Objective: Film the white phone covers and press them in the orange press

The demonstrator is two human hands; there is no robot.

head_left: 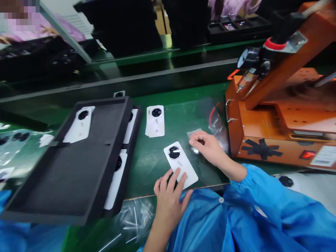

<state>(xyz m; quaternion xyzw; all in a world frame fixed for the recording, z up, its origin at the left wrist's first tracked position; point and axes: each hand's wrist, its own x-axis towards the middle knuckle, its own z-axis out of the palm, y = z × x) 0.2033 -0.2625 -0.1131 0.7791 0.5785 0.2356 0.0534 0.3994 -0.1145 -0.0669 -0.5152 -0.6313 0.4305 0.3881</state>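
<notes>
A white phone back cover [187, 171] with a round black camera ring lies tilted on the green mat. My left hand [169, 192] rests over its lower end, fingers spread and fingertips touching the surface. To the right of the cover, my right hand [208, 147] is closed in a pinch, thumb against forefinger. A small translucent piece of film [194, 132] shows right behind those fingertips; whether they grip it I cannot tell. Farther back lies a small stack of similar white covers [156, 122].
At left, a black foam tray [65, 175] with white covers [81, 124] sits on another tray holding more [117, 182]. An orange press machine [265, 140] with a gauge [244, 58] stands at right. Clear plastic [219, 129] lies beside it. Co-workers in pink sit across the bench.
</notes>
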